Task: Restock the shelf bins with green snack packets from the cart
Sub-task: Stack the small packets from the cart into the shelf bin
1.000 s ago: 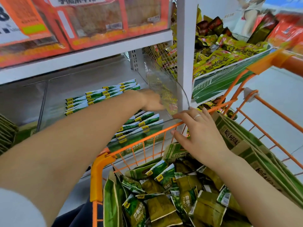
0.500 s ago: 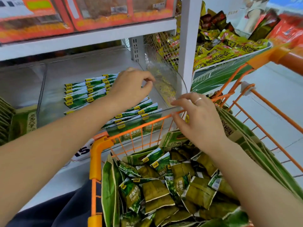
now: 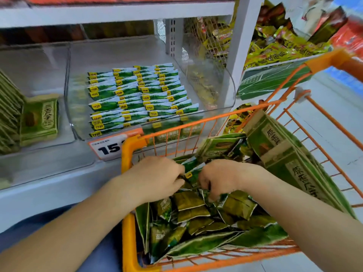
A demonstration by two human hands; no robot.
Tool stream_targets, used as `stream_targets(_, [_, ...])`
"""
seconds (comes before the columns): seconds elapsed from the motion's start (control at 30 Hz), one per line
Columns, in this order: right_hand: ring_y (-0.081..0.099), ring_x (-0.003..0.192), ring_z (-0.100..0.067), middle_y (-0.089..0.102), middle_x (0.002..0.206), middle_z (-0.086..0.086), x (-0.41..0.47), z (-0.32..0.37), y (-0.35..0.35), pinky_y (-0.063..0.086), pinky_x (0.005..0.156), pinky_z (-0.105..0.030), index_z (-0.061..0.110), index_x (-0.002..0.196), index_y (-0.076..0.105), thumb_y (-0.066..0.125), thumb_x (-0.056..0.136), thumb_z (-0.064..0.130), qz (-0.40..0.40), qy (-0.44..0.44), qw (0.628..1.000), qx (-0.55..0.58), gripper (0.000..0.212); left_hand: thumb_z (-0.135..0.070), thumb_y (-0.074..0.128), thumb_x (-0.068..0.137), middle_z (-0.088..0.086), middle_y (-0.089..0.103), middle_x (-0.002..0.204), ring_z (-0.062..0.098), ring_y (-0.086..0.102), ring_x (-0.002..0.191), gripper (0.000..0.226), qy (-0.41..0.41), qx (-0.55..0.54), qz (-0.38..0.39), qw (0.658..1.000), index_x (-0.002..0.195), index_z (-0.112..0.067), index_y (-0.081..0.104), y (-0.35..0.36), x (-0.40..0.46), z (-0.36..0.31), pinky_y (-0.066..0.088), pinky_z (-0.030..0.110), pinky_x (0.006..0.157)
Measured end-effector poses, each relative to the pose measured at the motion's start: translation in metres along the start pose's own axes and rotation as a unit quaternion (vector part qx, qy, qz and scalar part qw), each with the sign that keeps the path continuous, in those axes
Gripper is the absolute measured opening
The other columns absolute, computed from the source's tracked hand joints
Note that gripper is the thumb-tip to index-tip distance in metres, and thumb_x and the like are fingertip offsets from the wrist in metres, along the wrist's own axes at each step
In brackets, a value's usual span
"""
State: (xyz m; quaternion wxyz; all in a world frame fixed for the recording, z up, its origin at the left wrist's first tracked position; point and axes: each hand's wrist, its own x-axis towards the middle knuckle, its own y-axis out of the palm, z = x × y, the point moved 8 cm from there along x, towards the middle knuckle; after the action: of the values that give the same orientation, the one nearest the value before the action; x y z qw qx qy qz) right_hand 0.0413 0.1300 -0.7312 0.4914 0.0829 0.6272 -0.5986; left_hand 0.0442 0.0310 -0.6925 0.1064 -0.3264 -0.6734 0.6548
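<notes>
White steel shelving (image 3: 125, 14) fills the upper left of what I see, and on its lower shelf sits a clear plastic bin (image 3: 225, 85) with rows of green snack packets (image 3: 137, 95) standing on edge, reaching from about the middle of the bin to its front wall. Just left of it, in a neighbouring clear bin (image 3: 66, 55), a stack of flat green boxes (image 3: 39, 118) lies against the front left. Orange wire makes up the cart (image 3: 129, 150) pressed against the shelf's front edge, its near left corner capped in yellow-orange plastic. Along the cart's right side lean large flat green bags (image 3: 290, 158), and the cart's floor is heaped with loose green packets (image 3: 192, 205) lying every which way. A price tag (image 3: 110, 146) with bold black digits clips to the shelf lip, partly behind the cart's corner. Both my hands are down in the heap near the cart's far edge: my left hand (image 3: 157, 177) has its fingers curled around a green-and-white packet (image 3: 191, 171) from the left, and my right hand (image 3: 222, 179) curls over packets beside it, fingertips buried in the pile, knuckles nearly touching the left hand's.
</notes>
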Motion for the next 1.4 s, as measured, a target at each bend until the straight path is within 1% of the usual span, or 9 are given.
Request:
stream_targets(0.17, [0.054,0.071,-0.011,0.060,0.077,0.001,-0.020,-0.017,-0.036,0.040,0.063,-0.025,0.016,0.080,0.060,0.073,0.082,0.026,-0.108,-0.019,0.980,0.169,0.017,-0.042,0.041,0.099,-0.005,0.068,0.103,0.014,0.064,0.086,0.031,-0.026,-0.153,-0.075,0.985,0.118,-0.027,0.061,-0.017,0.000,0.008,0.054,0.038,0.075])
stream_targets(0.33, [0.037,0.054,-0.015,0.039,0.060,-0.009,-0.053,-0.031,-0.081,0.032,0.051,-0.020,0.002,0.076,0.058,0.071,0.081,0.025,-0.263,-0.113,0.860,0.422,0.027,-0.061,0.032,0.088,0.002,0.070,0.086,0.014,0.065,0.077,0.055,-0.063,-0.355,-0.141,0.922,0.099,-0.020,0.067,-0.036,-0.004,0.019,0.051,0.037,0.075])
stream_targets(0.5, [0.035,0.050,-0.015,0.043,0.055,-0.006,-0.060,-0.022,-0.090,0.028,0.047,-0.022,0.008,0.077,0.060,0.070,0.078,0.025,-0.326,-0.140,0.799,0.485,0.019,-0.055,0.060,0.076,-0.013,0.072,0.078,0.001,0.066,0.073,0.030,-0.033,-0.468,-0.140,0.872,0.092,-0.030,0.070,-0.046,-0.007,0.012,0.051,0.019,0.070])
stream_targets(0.6, [0.062,0.062,-0.009,0.067,0.069,-0.003,-0.063,-0.022,-0.087,0.047,0.054,-0.016,0.017,0.092,0.065,0.075,0.081,0.026,-0.327,-0.136,0.774,0.524,0.017,-0.035,0.070,0.081,-0.020,0.071,0.083,-0.007,0.063,0.073,0.009,-0.057,-0.529,-0.228,0.815,0.090,-0.031,0.069,-0.057,-0.012,0.027,0.044,0.009,0.060])
stream_targets(0.7, [0.064,0.076,-0.021,0.050,0.069,-0.019,-0.065,-0.019,-0.086,0.056,0.069,-0.027,0.021,0.076,0.067,0.080,0.072,0.028,-0.332,-0.138,0.704,0.612,0.015,-0.034,0.070,0.081,-0.012,0.073,0.087,-0.005,0.062,0.069,0.019,-0.074,-0.591,-0.272,0.756,0.096,-0.023,0.069,-0.069,-0.017,0.039,0.040,0.009,0.052])
stream_targets(0.87, [0.040,0.074,-0.023,0.035,0.068,-0.018,-0.079,-0.030,-0.129,0.038,0.074,-0.038,-0.006,0.072,0.050,0.076,0.078,0.035,-0.500,-0.096,0.635,0.581,0.049,-0.050,0.052,0.091,-0.017,0.065,0.116,-0.001,0.056,0.110,0.037,-0.083,-0.415,-0.294,0.857,0.119,-0.029,0.063,-0.096,-0.013,0.064,0.046,0.028,0.094])
stream_targets(0.97, [0.038,0.066,-0.022,0.035,0.061,-0.007,-0.085,-0.043,-0.183,0.032,0.066,-0.033,0.015,0.068,0.044,0.062,0.092,0.027,-0.608,0.000,0.706,0.364,0.032,-0.057,0.030,0.097,-0.002,0.058,0.130,0.019,0.045,0.124,0.055,-0.151,-0.138,-0.325,0.923,0.132,-0.023,0.053,-0.105,-0.016,0.103,0.036,0.037,0.103])
stream_targets(1.1, [0.061,0.089,-0.035,0.065,0.100,-0.015,-0.033,-0.053,-0.233,0.040,0.064,-0.036,0.016,0.119,0.058,0.051,0.098,0.027,-0.558,0.186,0.809,-0.010,0.025,-0.056,0.024,0.099,0.002,0.049,0.140,0.023,0.039,0.129,0.058,-0.187,-0.087,-0.238,0.949,0.139,-0.020,0.045,-0.088,-0.003,0.127,0.031,0.037,0.105])
stream_targets(1.4, [0.061,0.105,-0.038,0.064,0.112,-0.023,0.085,-0.077,-0.310,0.050,0.081,-0.040,0.000,0.111,0.062,0.048,0.091,-0.003,-0.421,0.266,0.830,-0.253,0.024,-0.054,0.020,0.098,-0.005,0.042,0.142,0.016,0.035,0.130,0.053,-0.147,-0.119,-0.204,0.960,0.138,-0.027,0.041,-0.074,0.005,0.127,0.032,0.032,0.108])
